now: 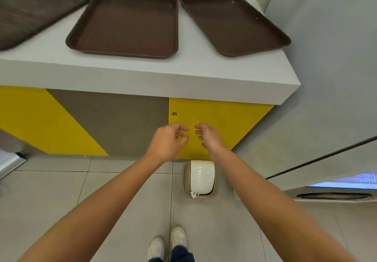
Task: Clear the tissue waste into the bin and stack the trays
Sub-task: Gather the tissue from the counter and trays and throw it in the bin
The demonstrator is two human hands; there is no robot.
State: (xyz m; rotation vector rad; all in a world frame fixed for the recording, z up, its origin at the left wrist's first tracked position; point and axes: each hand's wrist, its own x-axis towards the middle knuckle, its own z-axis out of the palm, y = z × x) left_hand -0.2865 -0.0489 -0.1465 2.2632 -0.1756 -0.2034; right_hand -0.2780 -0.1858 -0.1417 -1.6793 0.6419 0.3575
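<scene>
Three brown trays lie side by side on the white counter: a left tray (30,10), a middle tray (126,23) and a right tray (232,25), all bare. On the floor below stands a small bin (201,180) with a white swing lid; a scrap of tissue (193,195) pokes out at its near edge. My left hand (169,141) and my right hand (208,137) hover close together in front of the yellow cabinet door, above the bin. Their fingers are loosely curled and hold nothing.
The counter (142,74) overhangs a yellow and grey cabinet front (114,123). A grey wall and a white appliance (334,186) close off the right side. My shoes (167,243) stand on the tiled floor near the bin.
</scene>
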